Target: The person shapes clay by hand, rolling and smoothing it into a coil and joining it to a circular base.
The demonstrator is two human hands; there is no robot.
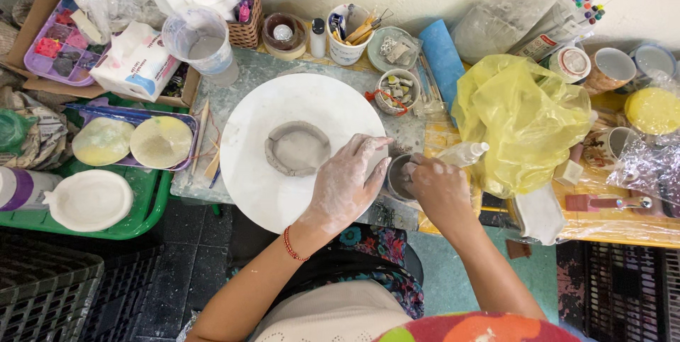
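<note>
Resting the left hand, fingers apart and flat, on the white wheel at four o'clock, steadying it beside the clay dish at centre. Dipping the right hand, fingers bunched together, into the cup, likely wetting fingertips.

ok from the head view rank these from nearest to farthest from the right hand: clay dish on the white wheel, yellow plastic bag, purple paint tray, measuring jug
1. yellow plastic bag, just to the outer side of the right hand.
2. clay dish, across on the white wheel, beyond the left hand.
3. measuring jug, far side, up-left.
4. purple paint tray, far left corner.
</note>
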